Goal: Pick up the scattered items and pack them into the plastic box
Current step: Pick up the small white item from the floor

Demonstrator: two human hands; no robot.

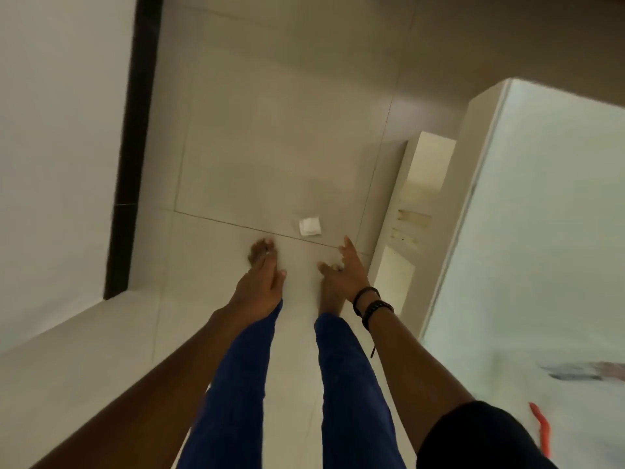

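A small white folded item lies on the pale tiled floor, just ahead of my bare feet. My right hand, with dark bands on its wrist, reaches down with fingers spread and nothing in it, a short way below and right of the white item. My left hand hangs lower left over my left foot, fingers stretched out, and I see nothing in it. No plastic box is in view.
A white table fills the right side, with its leg and a lower shelf beside my right hand. An orange item and a blurred dark item lie on it. A black strip runs along the left wall.
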